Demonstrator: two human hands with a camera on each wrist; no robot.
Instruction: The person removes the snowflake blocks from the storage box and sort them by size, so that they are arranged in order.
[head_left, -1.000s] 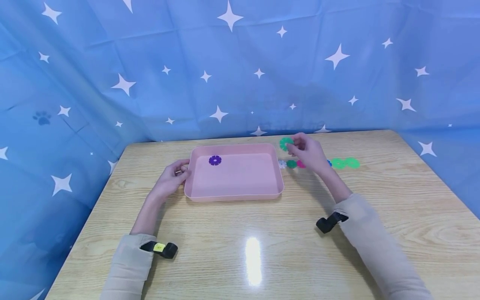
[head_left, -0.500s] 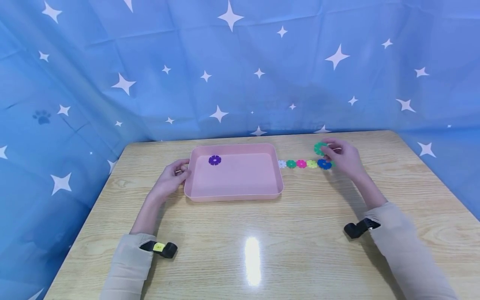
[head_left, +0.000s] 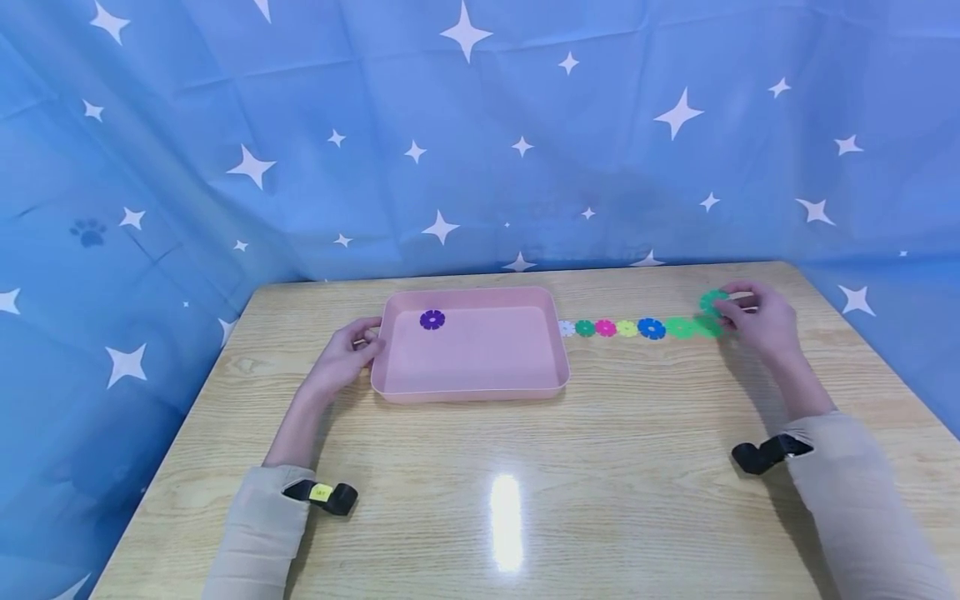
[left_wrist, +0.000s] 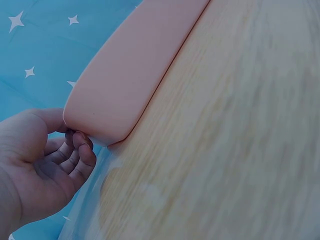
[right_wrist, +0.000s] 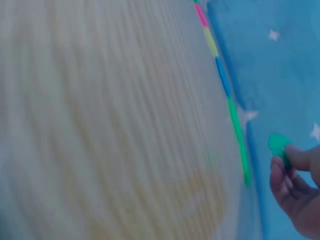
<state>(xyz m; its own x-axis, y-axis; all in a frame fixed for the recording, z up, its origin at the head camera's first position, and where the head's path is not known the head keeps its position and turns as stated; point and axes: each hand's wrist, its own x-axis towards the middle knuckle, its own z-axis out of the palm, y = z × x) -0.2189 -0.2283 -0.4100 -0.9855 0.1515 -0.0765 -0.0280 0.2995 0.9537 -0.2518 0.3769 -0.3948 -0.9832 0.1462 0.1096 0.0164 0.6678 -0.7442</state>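
Observation:
My left hand (head_left: 341, 358) grips the left side of a shallow pink tray (head_left: 480, 358). In the left wrist view its fingers are curled at the corner of the tray (left_wrist: 125, 65). A purple flower-shaped snowflake disc (head_left: 432, 320) lies inside near the tray's back left. Over at the right, my right hand (head_left: 765, 321) pinches a green snowflake disc (head_left: 712, 302) between thumb and fingers. That disc (right_wrist: 277, 143) appears raised above the table in the right wrist view. It stands close over the right end of a row of discs, overlapping the last bright green one (head_left: 707, 326).
From the tray's right wall the row runs rightward: white, green, a pink disc (head_left: 605, 327), yellow, a blue disc (head_left: 651, 328), then bright green ones. All lie on a wooden table (head_left: 420, 483). A blue star-patterned curtain (head_left: 480, 150) hangs behind the table's back edge.
My right hand has carried the green disc rightward along the row, from beside the tray to the row's far end. The left hand and the tray stay in place.

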